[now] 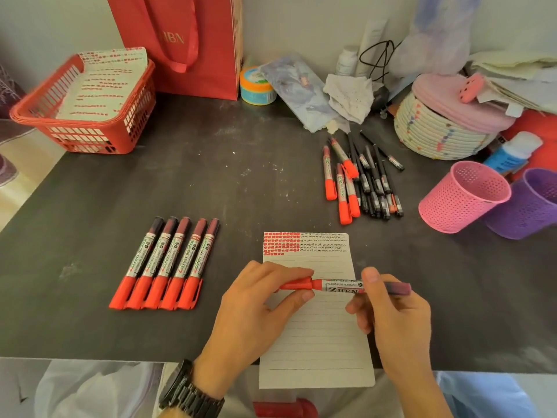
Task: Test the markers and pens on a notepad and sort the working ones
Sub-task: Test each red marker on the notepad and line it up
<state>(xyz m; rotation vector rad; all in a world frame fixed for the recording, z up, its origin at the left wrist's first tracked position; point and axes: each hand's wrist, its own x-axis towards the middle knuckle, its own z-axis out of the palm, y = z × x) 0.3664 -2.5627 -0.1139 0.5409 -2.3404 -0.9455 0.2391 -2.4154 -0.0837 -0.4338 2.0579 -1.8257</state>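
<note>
both hands grasp one marker (343,286) held level above the notepad (316,327): the left grip (265,300) pinches its red cap, the right grip (388,309) clasps the barrel near the dark end. the notepad lies on the table (211,176), its top lines filled with red and black test marks. left of it, five capped markers (168,263) lie side by side. far right, a loose pile of markers and pens (361,182) sits near a pink cup (461,197) and a purple cup (530,206).
</note>
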